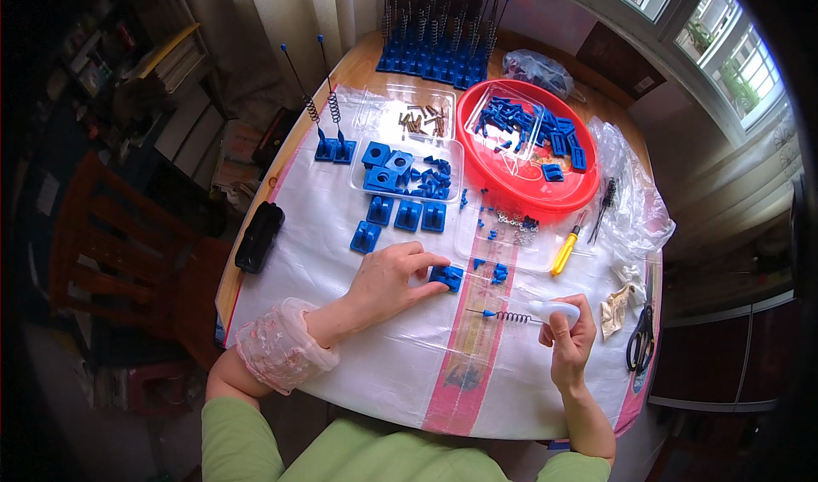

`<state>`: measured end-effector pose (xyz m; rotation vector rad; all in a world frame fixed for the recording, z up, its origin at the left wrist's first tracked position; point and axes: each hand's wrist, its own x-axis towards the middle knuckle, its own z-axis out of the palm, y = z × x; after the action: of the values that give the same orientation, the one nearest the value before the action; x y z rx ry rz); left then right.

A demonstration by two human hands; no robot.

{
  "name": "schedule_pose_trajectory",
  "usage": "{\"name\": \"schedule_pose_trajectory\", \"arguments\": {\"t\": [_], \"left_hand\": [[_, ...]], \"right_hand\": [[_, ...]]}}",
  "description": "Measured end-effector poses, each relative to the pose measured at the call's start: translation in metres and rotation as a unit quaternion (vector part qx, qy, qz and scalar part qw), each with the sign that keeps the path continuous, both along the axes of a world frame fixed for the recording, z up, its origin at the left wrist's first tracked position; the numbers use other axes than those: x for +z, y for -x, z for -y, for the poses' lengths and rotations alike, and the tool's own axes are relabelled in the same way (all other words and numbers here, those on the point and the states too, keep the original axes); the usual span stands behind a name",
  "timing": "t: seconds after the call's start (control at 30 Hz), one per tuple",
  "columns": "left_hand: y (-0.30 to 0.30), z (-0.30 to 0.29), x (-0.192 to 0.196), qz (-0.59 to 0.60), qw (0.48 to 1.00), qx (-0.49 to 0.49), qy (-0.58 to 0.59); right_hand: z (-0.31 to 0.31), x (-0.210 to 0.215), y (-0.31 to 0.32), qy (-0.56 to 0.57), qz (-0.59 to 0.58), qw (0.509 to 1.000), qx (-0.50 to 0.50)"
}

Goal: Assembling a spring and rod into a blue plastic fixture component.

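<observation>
I see the small blue plastic base block (446,276) on the white table cover (341,226), pinned under my left hand's (390,279) closed fingertips. My right hand (568,335) grips a white-handled tool (555,310) carrying a thin rod with a coiled metal spring (509,316), tip just beside the block. I judge this the insertion step; next, the tip must meet the block's socket squarely.

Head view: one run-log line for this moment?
left hand pressing blue block on table | right hand holds white tool, spring rod pointing at block
</observation>
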<state>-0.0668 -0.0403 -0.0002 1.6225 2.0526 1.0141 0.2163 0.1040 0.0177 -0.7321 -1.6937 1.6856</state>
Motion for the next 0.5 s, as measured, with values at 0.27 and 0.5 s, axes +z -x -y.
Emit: {"name": "schedule_pose_trajectory", "arguments": {"t": [0.27,0.5], "left_hand": [[-0.0001,-0.0001,-0.0013,-0.001,1.0,0.0,-0.005],[-0.0004,-0.0002,0.0011,-0.002,1.0,0.001,0.001]], "right_hand": [[-0.0004,0.0012,-0.0002,-0.008,0.005,1.0,-0.001],[-0.0005,0.0012,0.0005,-0.009,0.003,1.0,-0.002]]}}
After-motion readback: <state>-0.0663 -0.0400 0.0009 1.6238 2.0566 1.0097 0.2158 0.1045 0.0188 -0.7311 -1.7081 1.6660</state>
